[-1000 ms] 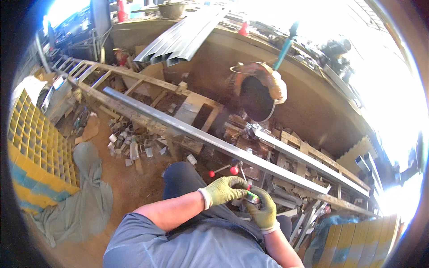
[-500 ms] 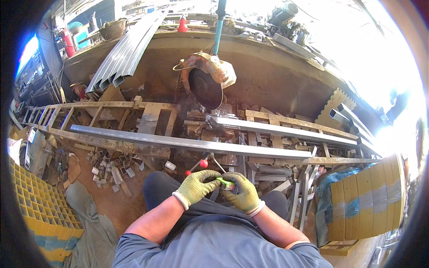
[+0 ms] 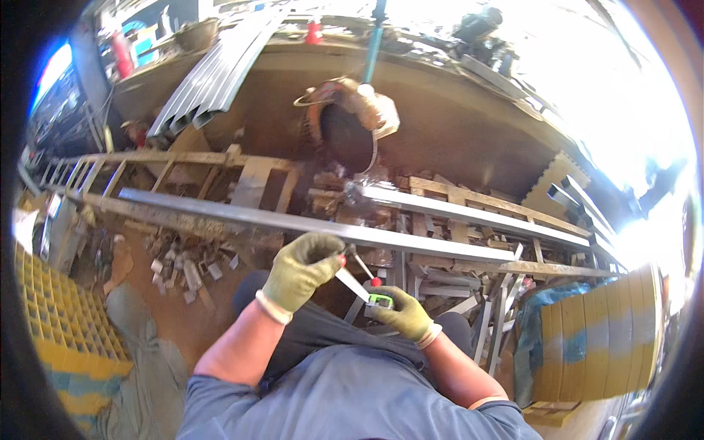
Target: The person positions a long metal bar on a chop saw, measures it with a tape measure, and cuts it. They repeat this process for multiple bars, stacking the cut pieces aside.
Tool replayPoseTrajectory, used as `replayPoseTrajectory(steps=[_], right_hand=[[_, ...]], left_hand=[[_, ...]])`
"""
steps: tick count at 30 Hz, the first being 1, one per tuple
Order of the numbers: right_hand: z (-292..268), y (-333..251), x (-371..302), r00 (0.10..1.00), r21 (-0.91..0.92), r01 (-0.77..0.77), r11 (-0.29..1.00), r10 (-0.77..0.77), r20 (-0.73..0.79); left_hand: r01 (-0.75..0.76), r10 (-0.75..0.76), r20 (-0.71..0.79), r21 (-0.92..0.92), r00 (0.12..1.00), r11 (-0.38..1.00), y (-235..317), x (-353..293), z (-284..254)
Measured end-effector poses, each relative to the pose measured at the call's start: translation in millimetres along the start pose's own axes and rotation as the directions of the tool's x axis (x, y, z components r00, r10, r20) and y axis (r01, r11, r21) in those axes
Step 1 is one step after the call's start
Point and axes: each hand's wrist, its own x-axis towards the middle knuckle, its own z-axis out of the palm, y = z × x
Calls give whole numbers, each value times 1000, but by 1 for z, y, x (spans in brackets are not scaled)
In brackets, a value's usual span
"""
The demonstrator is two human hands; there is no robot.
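Note:
In my right hand (image 3: 403, 314), gloved in yellow-green, is a small green and silver tape measure (image 3: 379, 301). A short length of its pale blade (image 3: 353, 284) runs up and left to my left hand (image 3: 299, 273), also gloved. The left fingers are closed around the blade's end, which they hide. Just beyond that hand, a long silver square metal tube (image 3: 411, 243) lies across the frame, nearly touching its fingertips in this view. Two red-knobbed levers stand by the hands, one knob (image 3: 376, 281) right above the tape case.
Beyond the tube hangs a cut-off saw (image 3: 348, 136) with a dark disc. A second tube (image 3: 469, 212) lies behind on a wooden frame (image 3: 242, 167). Offcuts (image 3: 192, 273) litter the floor at left. Yellow stacks stand left (image 3: 62, 323) and right (image 3: 598, 341).
My hands have moved apart: the left went up and left toward the tube, and the blade now stretches out of the case. The view has shifted slightly.

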Motion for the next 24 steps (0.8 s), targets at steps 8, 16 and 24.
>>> replayPoseTrajectory(steps=[8,16,24], right_hand=[[13,14,16,989,113,-138,984,130,76],[-18,46,23,983,-3,-176,984,176,-54],[9,31,27,990,-48,-108,993,103,-100]], left_hand=[[-49,61,144,-84,988,995,13,-2,9],[-398,370,-155,-234,916,887,91,-14,-53],[-505,480,-191,-113,856,856,12,0,-54]])
